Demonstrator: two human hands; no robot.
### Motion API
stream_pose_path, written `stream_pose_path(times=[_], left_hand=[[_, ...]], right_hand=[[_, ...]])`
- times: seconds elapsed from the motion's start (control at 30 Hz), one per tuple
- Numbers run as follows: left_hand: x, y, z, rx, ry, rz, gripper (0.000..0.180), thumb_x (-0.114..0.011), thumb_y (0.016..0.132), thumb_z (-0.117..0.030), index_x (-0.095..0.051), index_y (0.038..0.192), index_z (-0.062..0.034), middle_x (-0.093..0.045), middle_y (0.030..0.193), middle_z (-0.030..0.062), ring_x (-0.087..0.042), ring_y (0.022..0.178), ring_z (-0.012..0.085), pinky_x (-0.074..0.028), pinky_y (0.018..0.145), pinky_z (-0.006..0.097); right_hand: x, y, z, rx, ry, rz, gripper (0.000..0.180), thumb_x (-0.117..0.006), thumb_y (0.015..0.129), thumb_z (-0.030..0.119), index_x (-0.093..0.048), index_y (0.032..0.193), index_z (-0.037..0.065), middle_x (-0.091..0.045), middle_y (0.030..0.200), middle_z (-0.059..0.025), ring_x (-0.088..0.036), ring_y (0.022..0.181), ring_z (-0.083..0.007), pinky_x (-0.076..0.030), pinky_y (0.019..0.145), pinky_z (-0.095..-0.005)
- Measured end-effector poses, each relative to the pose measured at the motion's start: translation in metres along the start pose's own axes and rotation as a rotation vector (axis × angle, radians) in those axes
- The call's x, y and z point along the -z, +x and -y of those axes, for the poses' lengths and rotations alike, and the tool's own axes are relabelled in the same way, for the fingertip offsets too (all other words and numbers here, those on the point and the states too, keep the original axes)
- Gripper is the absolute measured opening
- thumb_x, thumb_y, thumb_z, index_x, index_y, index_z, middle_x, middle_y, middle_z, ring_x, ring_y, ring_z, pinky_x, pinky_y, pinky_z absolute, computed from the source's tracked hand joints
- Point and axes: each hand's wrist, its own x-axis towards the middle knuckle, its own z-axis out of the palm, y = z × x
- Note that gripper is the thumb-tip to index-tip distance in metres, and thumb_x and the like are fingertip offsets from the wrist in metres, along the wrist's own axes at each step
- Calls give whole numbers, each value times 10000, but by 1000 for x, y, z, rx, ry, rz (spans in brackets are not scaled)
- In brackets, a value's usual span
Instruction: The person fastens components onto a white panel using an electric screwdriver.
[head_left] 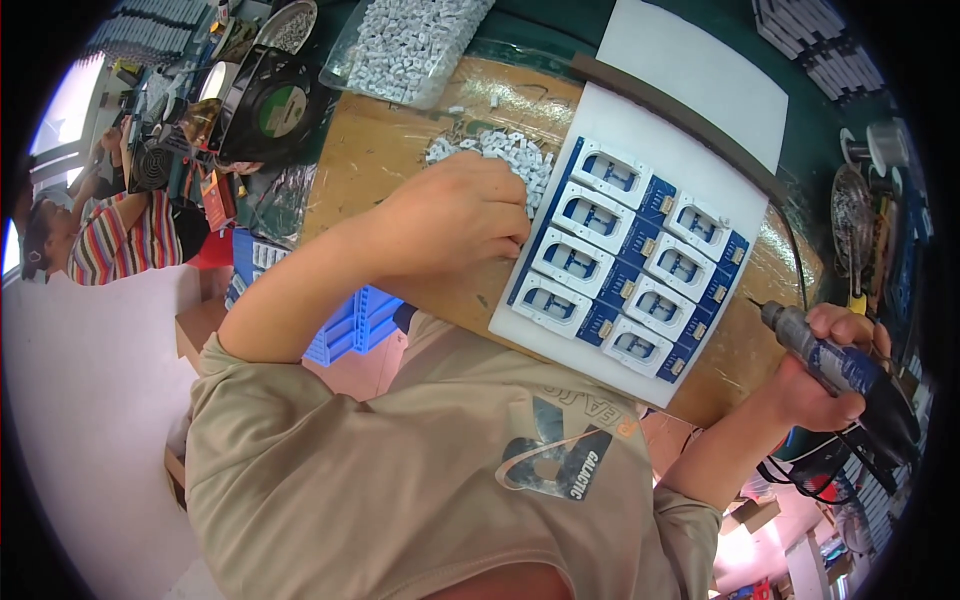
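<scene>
Head view: the right hand (825, 365) is closed around a blue-and-black electric screwdriver (840, 365), long axis slanted, tip pointing up-left toward the blue board of white sockets (625, 265). The left hand (455, 215) curls over small white plastic parts (505, 150) on the table (385, 150); its fingertips are hidden.

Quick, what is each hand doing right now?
Left hand: curled on the pile of small white plastic parts; a grip cannot be told.
Right hand: closed around the blue-and-black electric screwdriver.
</scene>
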Motion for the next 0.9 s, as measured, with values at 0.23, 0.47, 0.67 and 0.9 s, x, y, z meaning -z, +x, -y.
stream_pose_path(times=[0.23, 0.47, 0.67, 0.9], left_hand=[[7, 6, -6, -30, 85, 137, 49, -612, 767, -189, -621, 785, -144, -550, 826, 25, -540, 813, 225, -414, 727, 355], [10, -7, -12, -160, 159, 87, 139, -562, 718, -181, -613, 835, -126, -524, 821, 14, -525, 815, 199, -401, 712, 335], [9, -7, -10, -159, 178, 20, 119, -544, 726, -156, -598, 825, -119, -506, 798, 12, -520, 818, 192, -400, 717, 321], [1, -4, -6, -105, 189, -28, 74, -563, 735, -138, -582, 805, -123, -510, 812, 18, -522, 835, 199, -402, 724, 323]], right_hand=[[-4, -1, 4, 3, 93, 31, 802, -651, 764, 603, -428, 1237, -6, -530, 879, -109, -546, 739, -230, -469, 662, -352], [-18, -5, 9, -54, 46, -8, 772, -691, 743, 583, -459, 1238, 38, -541, 868, -87, -530, 745, -208, -451, 678, -354], [-19, -6, 7, -26, -4, -2, 785, -699, 734, 583, -468, 1244, 33, -560, 870, -94, -563, 734, -215, -469, 665, -365], [-31, -4, 11, -121, -24, -135, 863, -793, 626, 579, -471, 1212, 32, -550, 872, -84, -553, 732, -186, -482, 638, -317]])
